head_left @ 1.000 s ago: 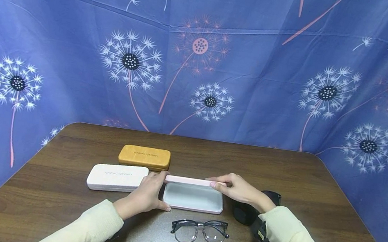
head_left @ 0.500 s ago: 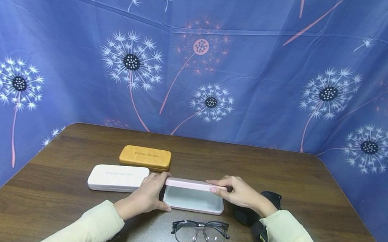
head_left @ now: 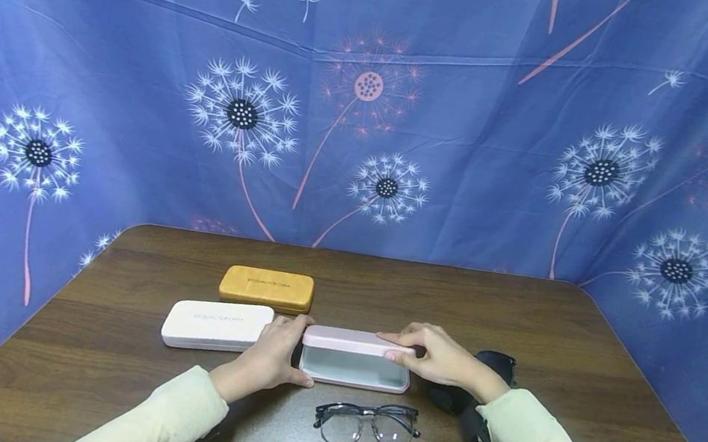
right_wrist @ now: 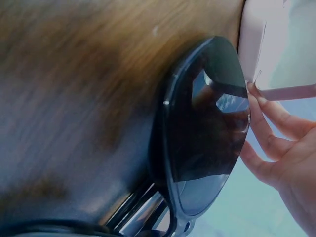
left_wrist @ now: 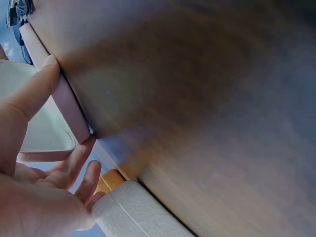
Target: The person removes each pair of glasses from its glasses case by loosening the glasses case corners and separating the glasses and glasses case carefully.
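A pink glasses case (head_left: pixel 340 338) lies mid-table, its lid partly lowered over a pale interior. My left hand (head_left: pixel 271 349) grips the case's left end, thumb at the front corner and fingers behind; the left wrist view shows the thumb on the pink side wall (left_wrist: pixel 69 103). At the lid's right end my right hand (head_left: pixel 440 355) pinches the edge between thumb and fingers. Black-browed eyeglasses (head_left: pixel 369 410) lie folded out in front of the case. Dark sunglasses (right_wrist: pixel 207 133) sit beneath the right wrist, partly hidden by it in the head view.
Left of my left hand is a closed white glasses case (head_left: pixel 217 326), close to its fingers. Behind that stands a closed yellow glasses case (head_left: pixel 266 286). A blue dandelion-print cloth (head_left: pixel 477 117) hangs around the wooden table's (head_left: pixel 485 300) far edge and sides.
The right hand has tipped the pink case's lid forward and down, so more of its top shows and less of the interior. The left hand stays at the case's left end.
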Action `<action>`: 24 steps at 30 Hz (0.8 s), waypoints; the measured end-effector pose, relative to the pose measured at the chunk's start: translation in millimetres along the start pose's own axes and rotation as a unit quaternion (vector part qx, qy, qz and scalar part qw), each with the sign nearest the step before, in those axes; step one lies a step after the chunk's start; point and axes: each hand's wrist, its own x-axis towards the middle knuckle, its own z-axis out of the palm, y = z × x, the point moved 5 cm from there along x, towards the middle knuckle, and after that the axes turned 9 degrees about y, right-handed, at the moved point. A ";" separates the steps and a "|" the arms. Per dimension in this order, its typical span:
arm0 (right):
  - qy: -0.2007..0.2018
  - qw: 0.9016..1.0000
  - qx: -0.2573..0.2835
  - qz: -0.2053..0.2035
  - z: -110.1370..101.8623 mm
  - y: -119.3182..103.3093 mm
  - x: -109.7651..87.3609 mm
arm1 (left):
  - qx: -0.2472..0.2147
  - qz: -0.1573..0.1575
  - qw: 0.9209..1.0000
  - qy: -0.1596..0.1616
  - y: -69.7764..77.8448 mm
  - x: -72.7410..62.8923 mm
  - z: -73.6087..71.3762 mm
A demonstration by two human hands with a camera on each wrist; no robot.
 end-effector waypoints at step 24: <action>0.057 0.971 -0.199 -0.122 5.3 -16.3 -13.2 | 0.017 0.020 1.000 0.002 1.6 0.2 2.1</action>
